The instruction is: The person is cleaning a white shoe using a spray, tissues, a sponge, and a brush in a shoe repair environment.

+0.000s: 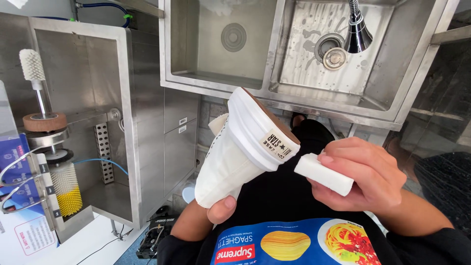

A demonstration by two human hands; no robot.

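My left hand (220, 210) is inside a white canvas high-top shoe (235, 157), thumb showing at its opening, and holds it up with the heel toward me. The heel carries a small label and the brown sole faces up and away. My right hand (360, 174) grips a white rectangular sponge block (321, 172), whose end sits close to the white rubber heel edge, just right of it.
A stainless double sink (274, 54) with a drain stopper (335, 58) and hanging spray faucet (357, 29) lies ahead. At left stands a steel cabinet (142, 122) beside a brush machine with a white brush (31, 66) and yellow brush (66, 189).
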